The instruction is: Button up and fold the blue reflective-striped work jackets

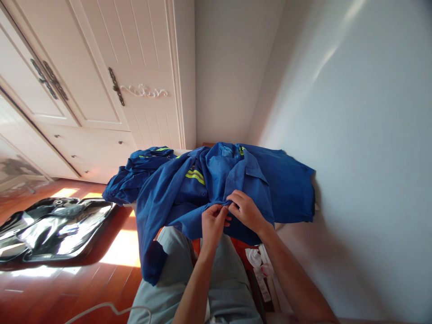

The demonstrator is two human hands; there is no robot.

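A blue work jacket (219, 175) with yellow and silver reflective strips is spread in front of me, one sleeve hanging down over my knee. My left hand (214, 220) pinches the jacket's near edge between thumb and fingers. Right beside it, my right hand (245, 209) grips the same edge, its fingertips almost meeting the left ones. Whatever small detail lies between the fingertips is hidden. More blue clothing (135, 175) with reflective strips is bunched on the left, and a flat blue cloth piece (286, 184) lies on the right.
An open black suitcase (84, 238) lies on the wooden floor (40, 297) at left. Behind stands a white wardrobe (148, 40). A pale wall (371, 135) closes off the right. A white cable (108, 306) runs by my leg, and white crumpled items (254, 258) sit below my right arm.
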